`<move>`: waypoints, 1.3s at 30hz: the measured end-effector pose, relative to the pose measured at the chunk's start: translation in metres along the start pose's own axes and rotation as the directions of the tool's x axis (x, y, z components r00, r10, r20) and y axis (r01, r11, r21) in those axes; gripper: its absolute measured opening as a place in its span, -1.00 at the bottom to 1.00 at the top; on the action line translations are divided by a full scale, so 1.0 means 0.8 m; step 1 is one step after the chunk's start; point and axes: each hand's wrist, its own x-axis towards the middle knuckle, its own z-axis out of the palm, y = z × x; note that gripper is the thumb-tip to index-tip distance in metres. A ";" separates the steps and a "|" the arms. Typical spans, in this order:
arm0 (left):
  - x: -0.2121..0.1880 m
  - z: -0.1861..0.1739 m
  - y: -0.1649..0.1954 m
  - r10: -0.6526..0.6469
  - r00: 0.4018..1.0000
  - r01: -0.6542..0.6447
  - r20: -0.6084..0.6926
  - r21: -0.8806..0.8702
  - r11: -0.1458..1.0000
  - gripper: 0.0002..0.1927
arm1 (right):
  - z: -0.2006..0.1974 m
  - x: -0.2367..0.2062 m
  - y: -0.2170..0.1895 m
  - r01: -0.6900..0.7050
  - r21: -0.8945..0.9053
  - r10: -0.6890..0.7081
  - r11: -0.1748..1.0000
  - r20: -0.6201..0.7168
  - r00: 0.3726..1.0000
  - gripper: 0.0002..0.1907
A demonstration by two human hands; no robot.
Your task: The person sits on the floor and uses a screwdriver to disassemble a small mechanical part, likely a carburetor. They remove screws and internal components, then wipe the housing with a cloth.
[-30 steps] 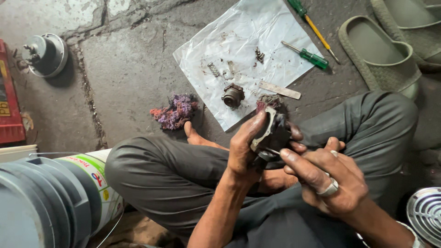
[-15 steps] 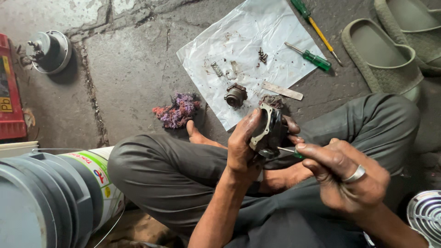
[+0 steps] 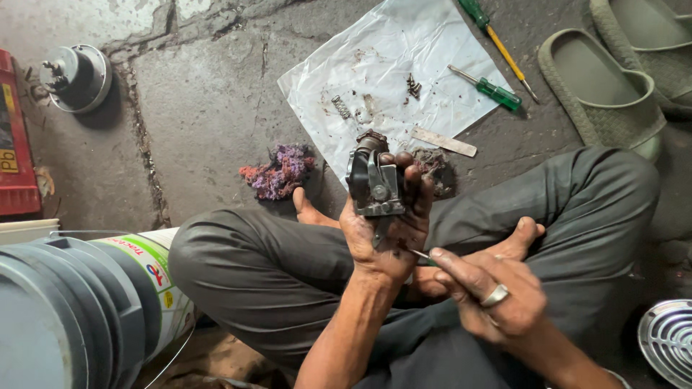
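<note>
At the centre of the frame I see the grey metal carburettor body (image 3: pixel 375 184), now turned so its flat clamp face looks up at me — half a second ago it sat lower and more edge-on, so the part has been lifted and rotated for a fresh angle. My left hand (image 3: pixel 386 230) wraps it firmly, fingers closed around its right side. My right hand (image 3: pixel 497 299) has dropped toward the lower right, fingers pinched narrow on a thin green-handled tool (image 3: pixel 422 256) whose tip points at the underside of the part; I judge the work is moving to a new spot. Behind, upper centre, the white plastic sheet (image 3: pixel 389 65) holds a spring (image 3: pixel 340 106) and 2 screwdrivers (image 3: pixel 497 92) at its edge — a purple rag (image 3: pixel 277 171) lies left.
</note>
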 end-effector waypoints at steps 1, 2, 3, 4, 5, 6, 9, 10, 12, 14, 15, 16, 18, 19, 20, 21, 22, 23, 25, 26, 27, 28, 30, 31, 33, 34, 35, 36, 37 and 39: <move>-0.001 0.001 0.000 -0.003 1.000 0.003 0.010 0.011 1.000 -0.60 | 0.004 -0.004 -0.002 -0.018 0.000 0.018 1.000 -0.025 1.000 -0.69; -0.002 0.001 -0.001 -0.004 1.000 0.004 0.022 0.023 1.000 -0.60 | 0.008 -0.008 -0.003 -0.035 0.001 0.035 0.999 -0.050 0.998 -0.71; -0.003 0.002 -0.001 -0.003 1.000 0.002 0.031 0.035 0.999 -0.61 | 0.010 -0.012 -0.005 -0.053 0.007 0.054 0.999 -0.073 0.996 -0.73; -0.005 0.003 -0.003 -0.013 0.998 0.011 0.054 0.041 0.999 -0.61 | 0.010 -0.016 -0.006 -0.122 0.026 0.123 0.992 -0.046 0.991 -0.76; -0.006 0.003 -0.005 -0.029 0.996 0.025 0.079 0.045 0.999 -0.61 | 0.006 -0.021 -0.006 -0.190 0.038 0.191 0.981 -0.021 0.981 -0.79; -0.006 0.003 -0.007 -0.046 0.993 0.040 0.107 0.053 0.998 -0.62 | 0.003 -0.025 -0.005 -0.255 0.049 0.255 0.966 0.002 0.967 -0.82; -0.010 0.005 -0.008 -0.082 0.979 0.082 0.184 0.007 0.997 -0.62 | 0.002 -0.033 0.008 -0.636 0.215 0.616 0.741 0.160 0.772 -0.87; -0.010 0.005 -0.009 -0.086 0.978 0.087 0.190 0.007 0.996 -0.63 | 0.003 -0.033 0.014 -0.704 0.294 0.660 0.646 0.249 0.709 -0.83; -0.012 0.006 -0.009 -0.091 0.976 0.092 0.197 0.004 0.996 -0.64 | 0.003 -0.034 0.026 -0.816 0.408 0.695 0.408 0.441 0.568 -0.69; -0.013 0.005 -0.010 -0.105 0.967 0.105 0.233 0.011 0.994 -0.64 | 0.001 -0.032 0.037 -0.916 0.363 0.734 0.169 0.574 0.363 -0.53; -0.012 0.004 -0.010 -0.117 0.961 0.117 0.252 0.013 0.993 -0.64 | 0.000 -0.031 0.041 -0.943 0.329 0.733 0.047 0.630 0.256 -0.45; -0.012 0.003 -0.010 -0.119 0.961 0.122 0.248 0.005 0.993 -0.63 | -0.001 -0.031 0.042 -0.949 0.315 0.731 0.030 0.641 0.236 -0.44; -0.012 0.003 -0.009 -0.117 0.965 0.123 0.235 -0.009 0.992 -0.62 | -0.004 -0.032 0.042 -0.959 0.284 0.719 -0.007 0.667 0.193 -0.43; -0.011 0.003 -0.008 -0.109 0.968 0.114 0.227 -0.012 0.993 -0.62 | -0.005 -0.034 0.040 -0.944 0.328 0.753 -0.019 0.626 0.202 -0.46; -0.010 0.003 -0.007 -0.098 0.971 0.104 0.217 -0.016 0.994 -0.62 | -0.007 -0.036 0.037 -0.929 0.370 0.786 -0.029 0.583 0.208 -0.49; -0.010 0.003 -0.006 -0.085 0.975 0.091 0.207 -0.020 0.996 -0.61 | -0.009 -0.038 0.034 -0.911 0.410 0.815 -0.039 0.541 0.208 -0.51; -0.009 0.004 -0.006 -0.055 0.980 0.055 0.194 0.004 0.998 -0.60 | -0.009 -0.039 0.032 -0.876 0.480 0.814 0.043 0.492 0.309 -0.57; -0.007 0.004 -0.006 -0.024 0.983 0.019 0.182 0.029 0.999 -0.59 | -0.009 -0.040 0.032 -0.830 0.545 0.803 0.124 0.437 0.406 -0.63; -0.005 0.006 -0.007 0.010 0.982 -0.024 0.189 0.070 0.997 -0.57 | -0.009 -0.040 0.031 -0.758 0.608 0.774 0.236 0.354 0.525 -0.69; -0.004 0.006 -0.008 0.012 0.977 -0.031 0.211 0.087 0.996 -0.56 | -0.007 -0.039 0.032 -0.742 0.613 0.763 0.273 0.332 0.555 -0.72; -0.003 0.007 -0.008 0.015 0.973 -0.041 0.231 0.105 0.994 -0.55 | -0.006 -0.038 0.032 -0.725 0.617 0.751 0.306 0.311 0.582 -0.74; -0.003 0.008 -0.008 0.025 0.970 -0.054 0.242 0.111 0.992 -0.54 | -0.004 -0.038 0.032 -0.708 0.621 0.736 0.336 0.296 0.608 -0.74; -0.002 0.010 -0.009 0.045 0.962 -0.080 0.268 0.120 0.990 -0.52 | 0.001 -0.036 0.032 -0.670 0.627 0.701 0.397 0.264 0.662 -0.76; -0.002 0.011 -0.008 0.045 0.959 -0.084 0.279 0.128 0.988 -0.52 | 0.004 -0.036 0.032 -0.652 0.619 0.683 0.437 0.244 0.689 -0.76; -0.003 0.011 -0.007 0.046 0.954 -0.093 0.298 0.145 0.985 -0.51 | 0.009 -0.036 0.031 -0.613 0.605 0.642 0.509 0.208 0.738 -0.77; -0.002 0.011 -0.007 0.045 0.951 -0.096 0.306 0.153 0.984 -0.51 | 0.011 -0.036 0.031 -0.626 0.604 0.651 0.494 0.221 0.727 -0.77; -0.002 0.011 -0.006 0.044 0.948 -0.098 0.314 0.159 0.982 -0.50 | 0.013 -0.036 0.031 -0.639 0.602 0.659 0.480 0.233 0.715 -0.76; -0.002 0.010 -0.006 0.042 0.946 -0.100 0.321 0.165 0.981 -0.50 | 0.014 -0.036 0.031 -0.652 0.599 0.669 0.464 0.246 0.702 -0.76; -0.002 0.010 -0.007 0.043 0.946 -0.102 0.321 0.167 0.981 -0.50 | 0.016 -0.036 0.030 -0.680 0.591 0.704 0.434 0.248 0.665 -0.76; -0.003 0.010 -0.007 0.047 0.945 -0.108 0.324 0.174 0.979 -0.51 | 0.019 -0.034 0.029 -0.730 0.575 0.767 0.369 0.255 0.589 -0.76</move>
